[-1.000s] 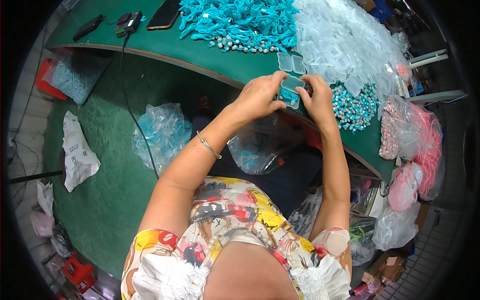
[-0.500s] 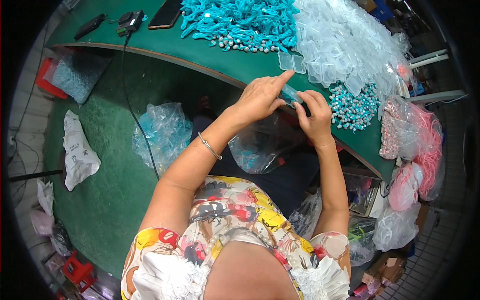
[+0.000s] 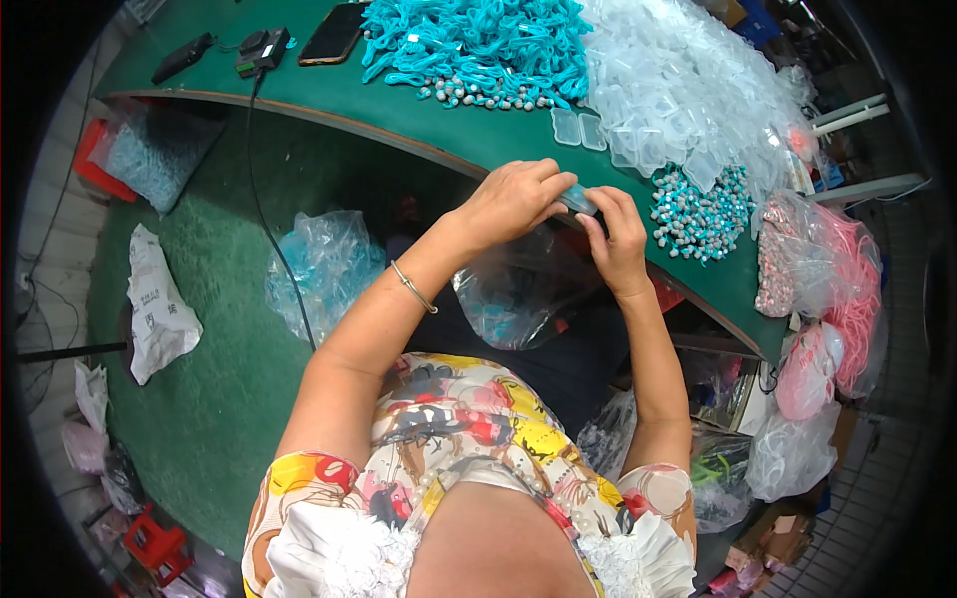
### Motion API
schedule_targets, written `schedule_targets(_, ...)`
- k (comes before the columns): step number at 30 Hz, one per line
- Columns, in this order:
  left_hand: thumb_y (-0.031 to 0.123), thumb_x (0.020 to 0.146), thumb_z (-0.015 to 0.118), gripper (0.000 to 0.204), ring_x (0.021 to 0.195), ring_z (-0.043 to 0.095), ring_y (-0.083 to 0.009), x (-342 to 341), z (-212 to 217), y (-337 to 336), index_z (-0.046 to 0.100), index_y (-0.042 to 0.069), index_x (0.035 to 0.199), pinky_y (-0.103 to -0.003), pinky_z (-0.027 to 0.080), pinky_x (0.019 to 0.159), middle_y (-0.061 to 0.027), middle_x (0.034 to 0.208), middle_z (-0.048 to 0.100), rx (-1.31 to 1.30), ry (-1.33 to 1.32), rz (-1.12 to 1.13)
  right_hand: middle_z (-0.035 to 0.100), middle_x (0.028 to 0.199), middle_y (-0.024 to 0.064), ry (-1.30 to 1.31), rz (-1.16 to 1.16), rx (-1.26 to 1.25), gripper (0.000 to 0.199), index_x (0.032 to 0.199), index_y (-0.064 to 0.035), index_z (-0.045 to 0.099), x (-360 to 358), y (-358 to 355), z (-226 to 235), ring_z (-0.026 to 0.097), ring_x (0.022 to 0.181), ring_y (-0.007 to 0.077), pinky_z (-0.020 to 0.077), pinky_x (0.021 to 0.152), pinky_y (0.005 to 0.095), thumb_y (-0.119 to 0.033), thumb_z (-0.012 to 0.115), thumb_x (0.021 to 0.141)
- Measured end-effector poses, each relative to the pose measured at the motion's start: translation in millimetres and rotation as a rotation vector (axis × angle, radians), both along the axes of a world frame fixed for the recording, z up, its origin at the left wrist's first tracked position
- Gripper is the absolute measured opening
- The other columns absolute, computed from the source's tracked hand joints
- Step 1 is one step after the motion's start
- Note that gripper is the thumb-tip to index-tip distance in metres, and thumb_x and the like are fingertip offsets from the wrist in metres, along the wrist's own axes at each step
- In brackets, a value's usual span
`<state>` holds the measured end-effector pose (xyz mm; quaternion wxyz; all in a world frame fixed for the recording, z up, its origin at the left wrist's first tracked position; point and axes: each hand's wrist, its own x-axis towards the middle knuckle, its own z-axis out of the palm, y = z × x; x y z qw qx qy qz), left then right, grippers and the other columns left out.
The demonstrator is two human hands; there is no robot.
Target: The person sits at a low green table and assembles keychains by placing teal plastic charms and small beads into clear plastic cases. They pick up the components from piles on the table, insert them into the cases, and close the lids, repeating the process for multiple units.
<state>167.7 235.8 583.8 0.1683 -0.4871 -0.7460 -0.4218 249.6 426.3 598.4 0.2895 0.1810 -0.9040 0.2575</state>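
Observation:
A small clear plastic box (image 3: 577, 199) with teal contents is between my two hands at the table's near edge. My left hand (image 3: 510, 203), bracelet on the wrist, grips the box's left end with fingers bent over it. On the other end, the fingers and thumb of my right hand (image 3: 620, 239) are closed. Just beyond them an opened clear box (image 3: 579, 130) lies flat on the green table. Right of my right hand sits a pile of teal and silvery beads (image 3: 702, 212).
Teal cords (image 3: 478, 45) with bead ends are heaped at the far middle, beside a large mound of clear boxes (image 3: 688, 90). A phone (image 3: 332, 35) and a cabled black device (image 3: 261, 52) lie far left. Plastic bags (image 3: 518, 299) hang below the table edge; pink cords (image 3: 852, 299) are at right.
My left index finger, stretched out over the box before, is now bent down against it. The box and both hands have shifted slightly, and my right fingers wrap its end more closely.

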Motion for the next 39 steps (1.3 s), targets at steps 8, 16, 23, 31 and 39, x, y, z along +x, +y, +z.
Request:
schedule_targets(8,0.017,0.087,0.069,0.017,0.068,0.057,-0.0301,9.1,-1.8,-12.2,0.066,0.002,0.093,-0.039,0.046,0.062,-0.0124,0.077,0.055,0.144,-0.209,-0.068,0.06,0.089,0.0113,-0.156,0.056,-0.282,0.018,0.102,-0.0002,0.065,3.3,-12.0,1.9,0.058,0.071,0.0214,0.0465,0.064,0.0296,-0.009,0.069,0.086)
schedule_targets(16,0.023,0.086,0.069,0.02,0.07,0.061,-0.0317,53.6,-35.4,-3.1,0.068,0.003,0.09,-0.042,0.049,0.062,-0.0134,0.078,0.059,0.061,-0.344,0.038,0.065,0.095,0.0142,0.022,-0.135,0.257,0.018,0.104,-0.0035,0.065,-65.6,-7.0,21.5,0.062,0.09,0.0294,0.0484,0.074,0.0393,-0.01,0.063,0.087)
schedule_targets(23,0.03,0.083,0.07,0.028,0.085,0.066,-0.0347,78.5,-114.0,32.3,0.068,0.004,0.095,-0.045,0.053,0.073,-0.0142,0.091,0.066,-0.537,-0.355,-0.026,0.062,0.086,0.0088,0.051,-0.208,0.458,0.019,0.099,-0.0088,0.065,-72.6,-6.6,13.7,0.06,0.086,0.0299,0.0436,0.072,0.0433,-0.007,0.066,0.079)
schedule_targets(31,0.017,0.081,0.07,0.013,0.082,0.064,-0.0335,7.5,9.8,-14.1,0.068,0.008,0.09,-0.045,0.051,0.071,-0.0132,0.087,0.064,-0.123,-0.194,0.267,0.064,0.085,0.0117,-0.081,-0.153,0.221,0.021,0.1,-0.0071,0.064,-43.8,-18.5,9.0,0.062,0.08,0.031,0.0453,0.075,0.0433,-0.009,0.069,0.079)
schedule_targets(39,0.016,0.074,0.072,0.009,0.082,0.066,-0.0296,-85.2,5.5,16.5,0.072,0.011,0.081,-0.045,0.05,0.071,-0.0102,0.085,0.065,-0.266,0.068,0.689,0.065,0.088,0.0138,-0.165,-0.14,-0.187,0.02,0.104,-0.0027,0.063,-47.5,-33.7,21.0,0.066,0.073,0.0288,0.0513,0.065,0.0381,-0.006,0.068,0.084)
